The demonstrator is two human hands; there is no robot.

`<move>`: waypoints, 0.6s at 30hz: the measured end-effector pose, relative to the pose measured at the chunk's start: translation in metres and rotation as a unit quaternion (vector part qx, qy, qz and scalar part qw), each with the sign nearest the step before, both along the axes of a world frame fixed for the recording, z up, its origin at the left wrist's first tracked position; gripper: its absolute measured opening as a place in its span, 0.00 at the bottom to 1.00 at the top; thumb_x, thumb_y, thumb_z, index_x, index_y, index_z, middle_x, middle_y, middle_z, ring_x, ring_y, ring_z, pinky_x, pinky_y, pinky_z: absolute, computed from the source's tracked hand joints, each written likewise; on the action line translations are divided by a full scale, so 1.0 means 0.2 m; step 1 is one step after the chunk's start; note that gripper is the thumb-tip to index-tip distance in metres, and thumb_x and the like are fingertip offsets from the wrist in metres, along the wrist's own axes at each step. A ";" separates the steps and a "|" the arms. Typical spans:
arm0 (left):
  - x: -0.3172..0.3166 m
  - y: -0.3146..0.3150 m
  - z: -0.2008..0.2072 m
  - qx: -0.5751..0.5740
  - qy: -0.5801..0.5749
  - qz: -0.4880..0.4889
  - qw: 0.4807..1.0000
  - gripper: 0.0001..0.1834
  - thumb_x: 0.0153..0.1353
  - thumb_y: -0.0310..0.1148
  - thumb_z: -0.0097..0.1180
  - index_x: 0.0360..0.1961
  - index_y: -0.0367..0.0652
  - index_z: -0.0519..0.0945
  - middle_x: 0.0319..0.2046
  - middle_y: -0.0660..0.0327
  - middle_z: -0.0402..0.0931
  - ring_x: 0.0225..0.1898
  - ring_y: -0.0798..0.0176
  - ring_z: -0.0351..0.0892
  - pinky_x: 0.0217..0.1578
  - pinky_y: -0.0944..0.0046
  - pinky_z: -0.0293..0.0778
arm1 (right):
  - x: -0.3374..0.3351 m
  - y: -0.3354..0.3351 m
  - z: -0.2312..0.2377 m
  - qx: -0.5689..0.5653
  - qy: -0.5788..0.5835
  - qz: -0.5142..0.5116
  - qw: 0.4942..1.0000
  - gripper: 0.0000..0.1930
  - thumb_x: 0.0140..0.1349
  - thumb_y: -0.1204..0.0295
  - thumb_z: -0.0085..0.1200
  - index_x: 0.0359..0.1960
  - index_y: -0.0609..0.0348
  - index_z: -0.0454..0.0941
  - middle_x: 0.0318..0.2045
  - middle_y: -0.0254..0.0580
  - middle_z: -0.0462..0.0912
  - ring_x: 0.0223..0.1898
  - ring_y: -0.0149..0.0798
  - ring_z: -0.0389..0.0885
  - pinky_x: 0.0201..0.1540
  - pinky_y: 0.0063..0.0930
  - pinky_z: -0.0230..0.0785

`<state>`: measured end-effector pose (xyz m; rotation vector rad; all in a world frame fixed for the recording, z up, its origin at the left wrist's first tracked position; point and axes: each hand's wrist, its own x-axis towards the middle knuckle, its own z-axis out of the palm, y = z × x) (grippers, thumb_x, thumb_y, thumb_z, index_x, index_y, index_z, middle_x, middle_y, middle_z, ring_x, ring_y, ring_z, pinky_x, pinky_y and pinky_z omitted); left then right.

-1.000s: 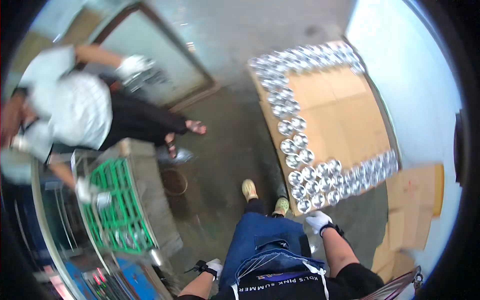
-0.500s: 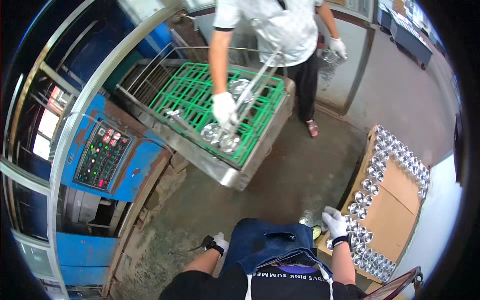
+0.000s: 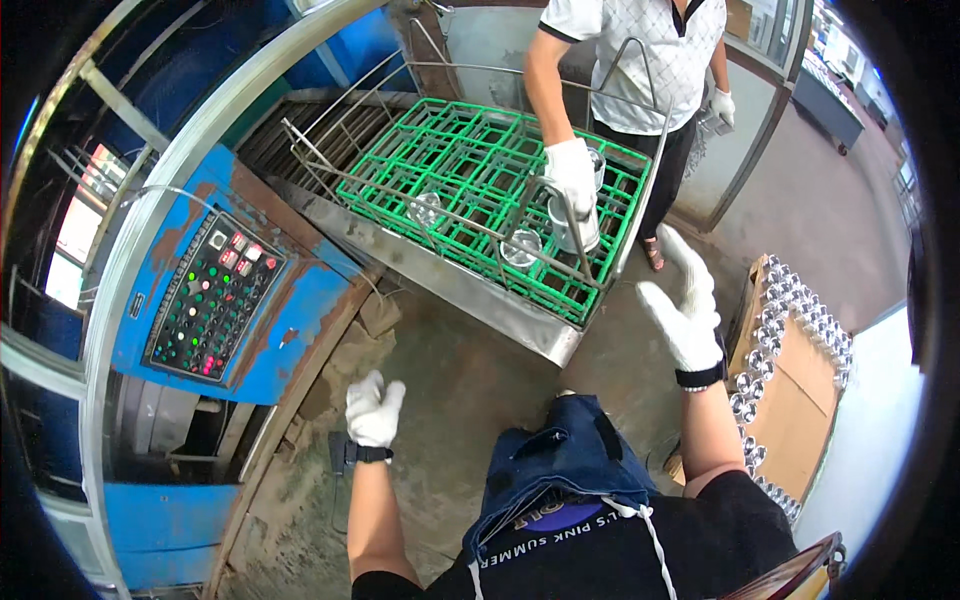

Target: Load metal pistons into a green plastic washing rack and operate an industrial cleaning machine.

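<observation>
Concrete floor point(image 3: 470, 390) runs beneath a green plastic grid crate point(image 3: 470, 185) on a steel conveyor, holding a few clear glass jars point(image 3: 520, 247). The person's gloved right hand point(image 3: 685, 305) is raised, fingers spread, grasping nothing, near the crate; the left hand point(image 3: 373, 410) hangs loosely curled, empty. A co-worker's gloved hand point(image 3: 572, 175) sets a jar in. More jars line a cardboard sheet point(image 3: 800, 370).

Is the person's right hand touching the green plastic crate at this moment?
Apart. In the head view the right hand, in a white glove, is raised open in the air, and bare floor shows between it and the green crate.
</observation>
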<state>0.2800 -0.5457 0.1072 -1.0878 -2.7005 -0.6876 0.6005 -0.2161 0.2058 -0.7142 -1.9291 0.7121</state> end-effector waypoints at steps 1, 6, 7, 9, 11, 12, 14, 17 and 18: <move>-0.08 0.09 0.04 0.061 0.037 -0.020 0.997 0.16 0.52 0.40 0.67 0.35 0.40 0.80 0.28 0.51 0.77 0.34 0.46 0.76 0.37 0.51 0.73 | -0.07 0.02 0.04 0.022 -0.001 0.012 1.000 0.37 0.55 0.65 0.68 0.65 0.65 0.67 0.61 0.52 0.73 0.63 0.47 0.71 0.68 0.40 0.60; -0.39 0.69 0.46 0.089 0.170 -0.254 0.948 0.16 0.48 0.27 0.69 0.37 0.38 0.77 0.28 0.55 0.74 0.32 0.48 0.72 0.36 0.53 0.70 | -0.35 0.23 0.04 0.055 -0.033 0.098 0.993 0.41 0.53 0.55 0.68 0.65 0.64 0.67 0.60 0.54 0.74 0.62 0.51 0.71 0.66 0.44 0.59; -0.42 0.80 0.52 0.113 0.177 -0.266 0.941 0.15 0.48 0.29 0.69 0.36 0.38 0.78 0.28 0.54 0.75 0.34 0.46 0.72 0.37 0.53 0.70 | -0.42 0.23 0.05 0.098 -0.071 0.094 0.988 0.38 0.53 0.56 0.67 0.63 0.62 0.70 0.50 0.54 0.81 0.53 0.51 0.79 0.57 0.42 0.68; -0.54 0.96 0.63 0.015 0.211 -0.272 0.939 0.16 0.49 0.34 0.68 0.36 0.37 0.79 0.30 0.53 0.77 0.36 0.46 0.73 0.38 0.52 0.71 | -0.49 0.20 0.14 0.061 -0.230 0.082 0.968 0.34 0.53 0.57 0.66 0.60 0.59 0.73 0.35 0.51 0.83 0.39 0.51 0.83 0.43 0.40 0.75; -0.64 1.08 0.70 -0.033 0.230 -0.261 0.937 0.17 0.49 0.38 0.66 0.36 0.38 0.79 0.31 0.52 0.78 0.37 0.45 0.73 0.38 0.51 0.72 | -0.52 0.20 0.19 0.070 -0.210 0.066 0.973 0.28 0.52 0.57 0.66 0.53 0.58 0.79 0.24 0.45 0.81 0.27 0.49 0.82 0.32 0.37 0.75; -0.69 1.13 0.73 -0.077 0.250 -0.246 0.933 0.18 0.49 0.41 0.64 0.36 0.39 0.80 0.32 0.52 0.79 0.39 0.45 0.74 0.38 0.50 0.73 | -0.53 0.21 0.19 0.075 -0.195 0.076 0.975 0.27 0.51 0.57 0.67 0.51 0.59 0.80 0.24 0.45 0.81 0.27 0.48 0.83 0.31 0.36 0.75; -0.80 1.28 0.74 -0.108 0.245 -0.268 0.925 0.18 0.50 0.43 0.63 0.36 0.39 0.80 0.32 0.52 0.79 0.39 0.44 0.74 0.38 0.49 0.73 | -0.54 0.24 0.15 0.085 -0.162 0.093 0.979 0.27 0.49 0.58 0.69 0.48 0.61 0.81 0.25 0.45 0.82 0.26 0.47 0.83 0.31 0.36 0.75; -0.96 1.51 0.68 -0.167 0.216 -0.311 0.910 0.19 0.52 0.46 0.58 0.33 0.39 0.79 0.29 0.51 0.80 0.38 0.42 0.76 0.38 0.48 0.75 | -0.54 0.28 0.13 0.073 -0.142 0.116 0.980 0.28 0.46 0.59 0.71 0.48 0.62 0.82 0.26 0.48 0.84 0.26 0.49 0.85 0.35 0.36 0.79; -1.00 1.60 0.66 -0.232 0.197 -0.317 0.898 0.19 0.52 0.47 0.57 0.31 0.39 0.80 0.28 0.51 0.80 0.38 0.42 0.77 0.38 0.48 0.76 | -0.55 0.29 0.14 0.059 -0.142 0.123 0.980 0.28 0.46 0.59 0.71 0.47 0.62 0.82 0.27 0.48 0.85 0.28 0.49 0.86 0.38 0.36 0.79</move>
